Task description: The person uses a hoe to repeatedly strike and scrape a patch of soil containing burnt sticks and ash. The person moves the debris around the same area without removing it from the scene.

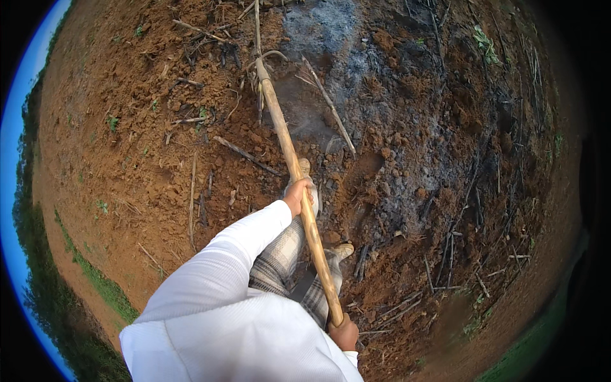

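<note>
A long-handled tool with a pale wooden shaft runs from below my body up to the top of the view. My left hand grips the shaft around its middle, in front of my thigh. Lower down, my right hand is wrapped around the butt end. At the far end, thin curved prongs stick out near the shaft, and their exact form is hard to make out. Greyish ash and reddish soil lie around that end. Both of my shoes, the front one and the other, stand on the soil.
A loose stick lies just right of the shaft, and a charred one lies left of it. Burnt ground with hazy ash spreads to the right. More twigs are scattered at lower right. Clods of soil cover the left.
</note>
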Demonstrator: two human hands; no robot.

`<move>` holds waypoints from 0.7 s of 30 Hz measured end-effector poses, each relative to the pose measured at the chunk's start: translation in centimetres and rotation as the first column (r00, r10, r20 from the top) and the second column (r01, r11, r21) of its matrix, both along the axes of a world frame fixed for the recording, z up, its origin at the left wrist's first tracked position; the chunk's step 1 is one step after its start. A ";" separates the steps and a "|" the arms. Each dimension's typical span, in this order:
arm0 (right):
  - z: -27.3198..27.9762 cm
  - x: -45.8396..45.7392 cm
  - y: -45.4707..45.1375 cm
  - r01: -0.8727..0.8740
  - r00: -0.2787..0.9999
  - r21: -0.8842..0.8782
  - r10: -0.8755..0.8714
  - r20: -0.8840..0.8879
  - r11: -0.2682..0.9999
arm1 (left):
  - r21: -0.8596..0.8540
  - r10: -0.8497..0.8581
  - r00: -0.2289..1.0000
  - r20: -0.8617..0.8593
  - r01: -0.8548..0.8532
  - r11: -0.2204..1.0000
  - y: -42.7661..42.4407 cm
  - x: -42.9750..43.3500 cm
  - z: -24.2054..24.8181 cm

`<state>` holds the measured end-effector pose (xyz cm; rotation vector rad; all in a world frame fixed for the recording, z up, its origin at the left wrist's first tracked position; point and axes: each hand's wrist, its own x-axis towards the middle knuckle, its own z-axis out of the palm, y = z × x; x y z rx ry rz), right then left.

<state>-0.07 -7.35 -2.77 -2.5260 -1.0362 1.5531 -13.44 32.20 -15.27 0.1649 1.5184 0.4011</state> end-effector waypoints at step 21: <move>-14.0 -2.8 36.9 0.118 0.986 0.436 -0.053 -0.157 0.892 | 0.744 0.125 0.979 -0.160 0.036 0.667 29.8 1.0 9.4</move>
